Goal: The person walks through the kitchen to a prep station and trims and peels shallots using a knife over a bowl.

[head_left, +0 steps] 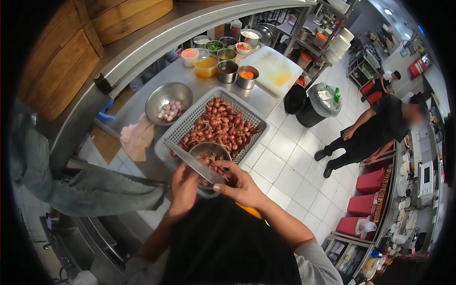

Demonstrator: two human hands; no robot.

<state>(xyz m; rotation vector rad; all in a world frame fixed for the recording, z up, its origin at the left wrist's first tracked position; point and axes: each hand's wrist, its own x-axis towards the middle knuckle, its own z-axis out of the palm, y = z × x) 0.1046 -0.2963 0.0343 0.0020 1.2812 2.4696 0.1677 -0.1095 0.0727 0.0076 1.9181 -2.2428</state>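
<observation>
A wide-bladed knife (194, 164) points up and left across a small metal bowl (223, 149) with shallot pieces in it. My right hand (243, 186) is closed at the knife's broad end, its thumb against the blade. Below the blade, my left hand (184, 189) has its fingers curled together; whatever they hold is hidden. The bowl rests at the near end of a grey perforated crate (256, 114) full of unpeeled red shallots (222, 121). Peeled shallots (170, 111) lie in a larger metal bowl (154, 97) to the left of the crate.
A pinkish cloth (137, 137) lies left of the crate. Behind it stand an orange liquid container (205, 66), several metal pots and a white cutting board (270, 64). A lined bin (323, 107) and a person in dark clothes (373, 128) are on the right.
</observation>
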